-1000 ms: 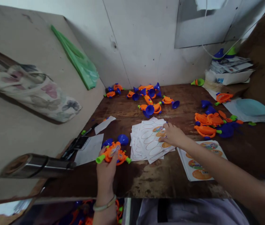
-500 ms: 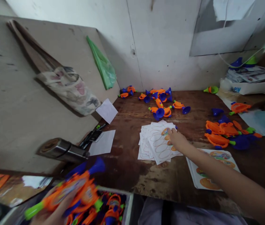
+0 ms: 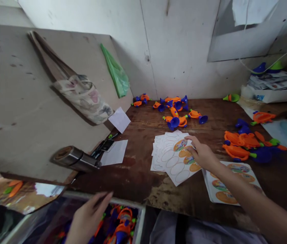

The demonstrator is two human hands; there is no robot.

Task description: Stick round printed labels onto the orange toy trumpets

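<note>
My left hand (image 3: 88, 217) hovers over a bin (image 3: 140, 220) of orange, blue and green toy trumpets (image 3: 124, 220). It is slightly blurred; its fingers are stretched out and nothing shows in them. On the wooden table, my right hand (image 3: 203, 154) holds the right edge of a sticker sheet (image 3: 177, 159), the thumb and forefinger bent over it. This sheet has oval stickers on its right side and bare oval outlines on its left. It lies on a loose stack of used sheets (image 3: 158, 154). Under my right forearm lies a pile of full sticker sheets (image 3: 226, 197).
Several toy trumpets (image 3: 175, 120) lie toward the wall, with more orange trumpet parts (image 3: 237, 150) at the right. A steel flask (image 3: 76, 159) and a phone (image 3: 108, 145) are at the left. A cloth bag (image 3: 84, 98) and a green plastic bag (image 3: 116, 74) hang on the partition.
My left hand has let go of the toy trumpets it held over the bin. The sticker sheet under my right hand has turned and shifted toward me, and my right hand has moved slightly right.
</note>
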